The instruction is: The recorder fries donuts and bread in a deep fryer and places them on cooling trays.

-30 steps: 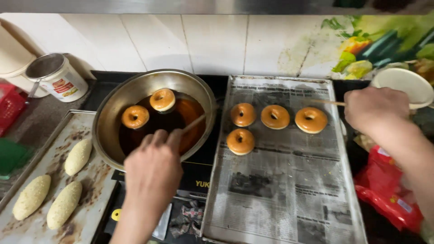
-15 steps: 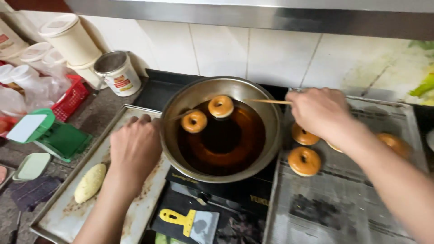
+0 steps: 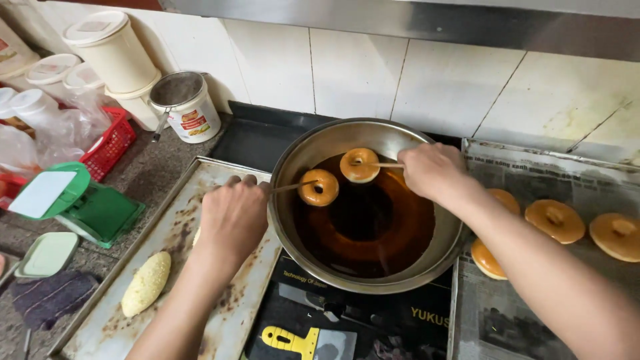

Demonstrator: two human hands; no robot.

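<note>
A steel pan (image 3: 313, 150) of dark oil sits on a black cooktop. Two golden ring doughnuts float at its far left side. My left hand (image 3: 233, 217) grips a thin wooden stick whose tip touches the nearer doughnut (image 3: 318, 187). My right hand (image 3: 433, 171) holds a second stick poked into the hole of the farther doughnut (image 3: 360, 165). Fried doughnuts (image 3: 555, 220) lie on a newspaper-lined tray (image 3: 527, 320) right of the pan. A raw breadcrumbed oblong piece (image 3: 146, 283) lies on the metal tray (image 3: 107, 327) to the left, under my left forearm.
A green kitchen scale (image 3: 73, 200), a red basket (image 3: 110, 143), white lidded tubs (image 3: 110, 50) and a tin with a strainer (image 3: 187, 107) crowd the left counter. A yellow-handled scraper (image 3: 300, 340) lies on the cooktop front. A tiled wall stands behind.
The view has shifted left. My left hand lifted off the raw-dough tray and now holds a stick against a doughnut; my right hand's stick moved into the other doughnut's hole.
</note>
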